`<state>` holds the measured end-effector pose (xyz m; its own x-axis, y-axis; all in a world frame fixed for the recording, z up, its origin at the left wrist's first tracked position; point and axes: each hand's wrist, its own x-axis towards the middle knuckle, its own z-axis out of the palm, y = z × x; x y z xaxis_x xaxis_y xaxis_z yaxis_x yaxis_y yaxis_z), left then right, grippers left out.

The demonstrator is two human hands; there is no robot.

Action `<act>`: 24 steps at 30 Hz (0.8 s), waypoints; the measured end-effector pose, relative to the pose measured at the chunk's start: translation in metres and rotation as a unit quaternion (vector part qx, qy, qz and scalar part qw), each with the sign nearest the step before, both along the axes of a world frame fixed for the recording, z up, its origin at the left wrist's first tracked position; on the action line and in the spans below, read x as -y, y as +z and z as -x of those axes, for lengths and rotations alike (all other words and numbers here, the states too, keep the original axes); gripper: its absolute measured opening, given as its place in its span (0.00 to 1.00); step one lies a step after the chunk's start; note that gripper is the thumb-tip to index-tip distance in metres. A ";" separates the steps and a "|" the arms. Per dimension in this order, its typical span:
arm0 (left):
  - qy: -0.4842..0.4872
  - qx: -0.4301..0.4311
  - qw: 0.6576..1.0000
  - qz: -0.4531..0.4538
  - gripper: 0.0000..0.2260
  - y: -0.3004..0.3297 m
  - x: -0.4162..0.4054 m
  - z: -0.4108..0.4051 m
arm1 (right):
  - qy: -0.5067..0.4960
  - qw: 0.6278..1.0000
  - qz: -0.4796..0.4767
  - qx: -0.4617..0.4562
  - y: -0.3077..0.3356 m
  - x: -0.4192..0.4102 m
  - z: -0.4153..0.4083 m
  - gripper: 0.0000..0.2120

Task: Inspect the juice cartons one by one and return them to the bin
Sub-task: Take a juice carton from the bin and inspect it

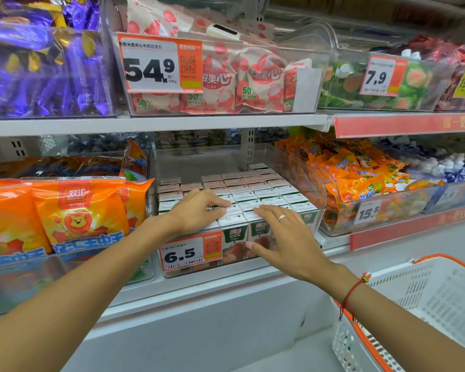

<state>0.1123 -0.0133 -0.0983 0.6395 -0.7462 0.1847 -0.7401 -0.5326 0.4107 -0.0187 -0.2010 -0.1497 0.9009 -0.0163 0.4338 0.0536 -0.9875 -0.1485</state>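
Observation:
Several small juice cartons (255,190) with white tops and green-and-red fronts stand packed in rows inside a clear plastic bin (313,208) on the lower shelf. A 6.5 price tag (189,252) hangs on the bin's front. My left hand (199,208) lies over the front-left cartons, fingers bent, fingertips touching their tops. My right hand (282,237) spreads over the front-right cartons, fingers on their tops and thumb against the bin's front wall. Whether either hand grips a carton cannot be told.
Orange snack bags (75,213) fill the bin on the left and orange packets (360,173) the bin on the right. The upper shelf edge (156,124) runs above the juice bin. A white basket with an orange rim (424,302) sits at the lower right.

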 end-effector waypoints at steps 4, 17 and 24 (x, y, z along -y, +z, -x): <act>0.003 0.004 1.000 -0.002 0.14 -0.001 0.000 -0.001 | -0.001 0.999 -0.037 0.016 0.003 0.001 -0.003 0.25; 0.072 0.061 0.994 -0.052 0.07 0.011 0.011 -0.020 | -0.023 1.000 -0.008 0.006 -0.001 -0.009 -0.006 0.21; 0.074 0.051 0.988 -0.124 0.17 0.021 0.019 -0.043 | -0.017 1.000 -0.015 0.003 0.004 -0.005 -0.010 0.27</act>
